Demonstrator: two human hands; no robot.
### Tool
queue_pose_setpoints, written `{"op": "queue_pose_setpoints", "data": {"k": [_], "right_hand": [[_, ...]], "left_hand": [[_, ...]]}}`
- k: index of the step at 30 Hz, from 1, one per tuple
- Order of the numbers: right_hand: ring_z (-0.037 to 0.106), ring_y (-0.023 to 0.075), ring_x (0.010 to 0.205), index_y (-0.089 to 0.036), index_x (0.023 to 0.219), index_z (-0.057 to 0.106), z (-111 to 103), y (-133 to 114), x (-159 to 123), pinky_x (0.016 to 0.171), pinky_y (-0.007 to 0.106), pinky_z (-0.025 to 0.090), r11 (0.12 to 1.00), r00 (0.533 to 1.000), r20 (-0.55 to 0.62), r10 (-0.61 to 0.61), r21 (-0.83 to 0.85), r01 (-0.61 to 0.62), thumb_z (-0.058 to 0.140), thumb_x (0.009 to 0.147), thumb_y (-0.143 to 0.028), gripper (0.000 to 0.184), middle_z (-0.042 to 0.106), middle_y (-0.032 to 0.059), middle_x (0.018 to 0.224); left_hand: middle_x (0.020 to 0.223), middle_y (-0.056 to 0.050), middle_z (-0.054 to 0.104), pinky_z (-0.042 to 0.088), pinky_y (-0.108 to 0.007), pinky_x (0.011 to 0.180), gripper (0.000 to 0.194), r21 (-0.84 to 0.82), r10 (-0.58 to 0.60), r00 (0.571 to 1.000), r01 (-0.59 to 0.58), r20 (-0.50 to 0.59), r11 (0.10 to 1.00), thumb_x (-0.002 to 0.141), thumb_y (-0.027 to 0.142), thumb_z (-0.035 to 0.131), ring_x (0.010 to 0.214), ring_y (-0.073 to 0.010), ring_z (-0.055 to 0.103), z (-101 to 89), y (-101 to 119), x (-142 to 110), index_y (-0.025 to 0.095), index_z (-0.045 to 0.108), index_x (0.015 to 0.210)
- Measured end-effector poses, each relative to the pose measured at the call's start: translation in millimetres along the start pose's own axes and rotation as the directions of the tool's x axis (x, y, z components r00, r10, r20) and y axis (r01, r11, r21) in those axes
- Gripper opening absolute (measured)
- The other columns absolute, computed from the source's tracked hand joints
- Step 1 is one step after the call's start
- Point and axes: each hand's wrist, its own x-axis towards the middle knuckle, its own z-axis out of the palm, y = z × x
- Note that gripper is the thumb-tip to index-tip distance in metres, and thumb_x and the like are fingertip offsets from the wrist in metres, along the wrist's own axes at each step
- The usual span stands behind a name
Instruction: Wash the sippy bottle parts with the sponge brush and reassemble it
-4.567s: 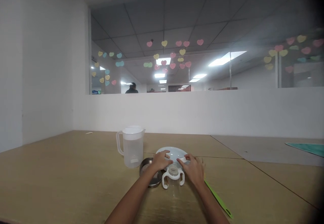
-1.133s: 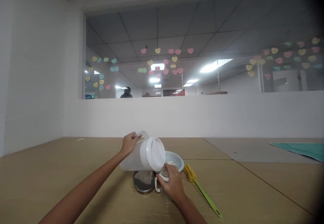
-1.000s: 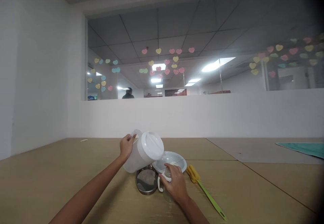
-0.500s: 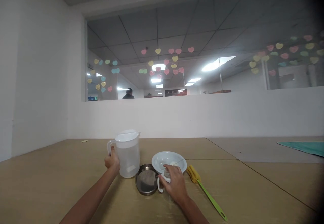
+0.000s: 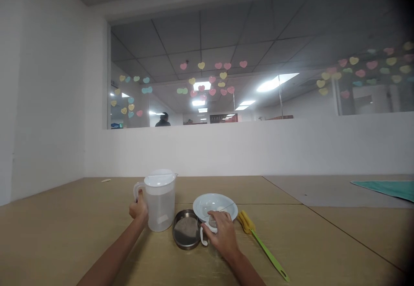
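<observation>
left hand grips jug handle, jug upright, lower centre | right hand closed on bottle just right of tin | bowl behind, brush at right

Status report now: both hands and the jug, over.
Left hand grips translucent plastic jug handle, jug upright on table. Right hand holds clear two-handled baby cup. Nothing in the way.
</observation>
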Motion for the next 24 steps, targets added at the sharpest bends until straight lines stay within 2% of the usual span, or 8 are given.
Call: {"op": "queue_pose_setpoints", "data": {"k": [10,13,15,17,19,20,22,24], "right_hand": [[0.058,0.0215,0.094,-0.023,0.103,0.059,-4.7,0.9,1.2,0.098,0.044,0.028,0.999,0.999,-0.017,0.049,0.007,-0.049,0.051,0.081,-0.041,0.029,0.067,0.0049,0.098],[0.056,0.0226,0.098,-0.019,0.102,0.060,-11.5,19.6,4.6,0.095,0.041,0.031,0.969,0.954,-0.168,0.249,0.049,-0.244,0.038,0.086,-0.038,0.033,0.066,0.0081,0.101],[0.057,0.0234,0.094,-0.015,0.099,0.060,-18.6,38.1,5.7,0.087,0.038,0.036,0.859,0.819,-0.275,0.503,0.054,-0.510,0.031,0.087,-0.035,0.037,0.066,0.0115,0.098],[0.056,0.0253,0.095,-0.015,0.098,0.060,-27.0,55.7,4.2,0.083,0.039,0.036,0.661,0.647,-0.270,0.714,-0.047,-0.749,0.032,0.083,-0.027,0.034,0.065,0.0123,0.099],[0.055,0.0268,0.097,-0.016,0.100,0.060,-34.2,67.3,0.2,0.079,0.039,0.037,0.493,0.538,-0.198,0.819,-0.236,-0.838,0.035,0.080,-0.021,0.032,0.064,0.0128,0.102],[0.056,0.0283,0.097,-0.015,0.097,0.061,-36.5,70.3,-2.3,0.076,0.039,0.038,0.436,0.502,-0.142,0.853,-0.336,-0.835,0.036,0.080,-0.022,0.030,0.064,0.0143,0.101],[0.057,0.0292,0.095,-0.015,0.093,0.063,-38.0,71.7,-7.0,0.073,0.038,0.039,0.424,0.501,-0.035,0.865,-0.483,-0.766,0.035,0.083,-0.023,0.030,0.063,0.0157,0.099],[0.059,0.0282,0.093,-0.013,0.092,0.063,-36.1,70.4,-10.2,0.072,0.036,0.040,0.472,0.550,0.033,0.834,-0.558,-0.683,0.033,0.086,-0.022,0.032,0.064,0.0158,0.096]], "left_hand": [[0.078,-0.013,0.066,0.049,-0.039,0.067,0.049,-0.098,0.157,0.973,-0.142,0.166,0.985,0.080,0.058,0.037,0.080,-0.0297,0.063,-13.7,-5.7,0.4,0.015,0.061,0.085],[0.103,-0.014,0.061,0.044,-0.044,0.084,0.044,-0.111,0.352,0.936,-0.349,0.007,0.930,0.079,0.051,0.043,0.102,-0.0300,0.055,-31.4,-3.8,-6.4,0.015,0.054,0.101],[0.113,-0.015,0.055,0.036,-0.048,0.093,0.043,-0.063,0.672,0.725,-0.685,-0.150,0.726,0.080,0.047,0.045,0.112,-0.0304,0.047,-47.1,5.0,-16.6,0.015,0.048,0.108],[0.108,-0.013,0.056,0.036,-0.045,0.095,0.034,-0.071,0.948,0.312,-0.949,-0.062,0.308,0.082,0.041,0.047,0.107,-0.0266,0.049,-60.5,22.4,-34.5,0.015,0.049,0.105],[0.100,-0.011,0.059,0.039,-0.037,0.090,0.022,-0.177,0.983,-0.080,-0.983,0.165,-0.050,0.085,0.030,0.043,0.099,-0.0218,0.053,-64.5,46.2,-60.5,0.017,0.053,0.100],[0.094,-0.009,0.061,0.040,-0.035,0.087,0.021,-0.232,0.931,-0.221,-0.960,0.289,-0.156,0.086,0.028,0.040,0.093,-0.0203,0.054,-61.1,58.3,-75.7,0.018,0.055,0.098],[0.088,-0.008,0.062,0.040,-0.034,0.084,0.023,-0.307,0.813,-0.313,-0.936,0.492,-0.174,0.088,0.027,0.037,0.087,-0.0198,0.055,-43.1,77.7,-107.1,0.019,0.058,0.093],[0.092,-0.010,0.063,0.039,-0.037,0.087,0.025,-0.358,0.733,-0.239,-0.934,0.637,0.007,0.086,0.030,0.039,0.091,-0.0223,0.055,-14.1,86.0,-135.5,0.018,0.060,0.090]]}}
